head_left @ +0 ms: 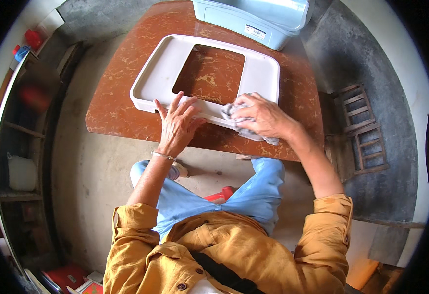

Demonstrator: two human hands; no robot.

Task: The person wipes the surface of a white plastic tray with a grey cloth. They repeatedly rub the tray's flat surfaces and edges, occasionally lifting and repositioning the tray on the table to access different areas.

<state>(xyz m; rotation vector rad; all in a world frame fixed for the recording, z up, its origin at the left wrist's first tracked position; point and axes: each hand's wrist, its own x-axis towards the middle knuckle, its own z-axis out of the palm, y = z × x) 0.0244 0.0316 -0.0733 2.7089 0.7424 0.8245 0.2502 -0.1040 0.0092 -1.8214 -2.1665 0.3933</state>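
A white plastic frame (158, 73) with a raised rim and a large rectangular opening lies on a reddish-brown table. My left hand (176, 125) grips its near edge, fingers spread over the rim and thumb lower on the front side. At the right part of that same edge, my right hand (266, 116) is closed around a crumpled grey-and-white cloth (271, 140), pressing it against the rim. Part of the cloth is hidden under the fingers.
Behind the frame, a light blue plastic tub (234, 17) stands at the far edge of the marbled tabletop (111, 105). Wooden slatted furniture (364, 130) is by the right wall. Dark shelves (23, 127) run along the left. A red object (220, 195) lies below between my legs.
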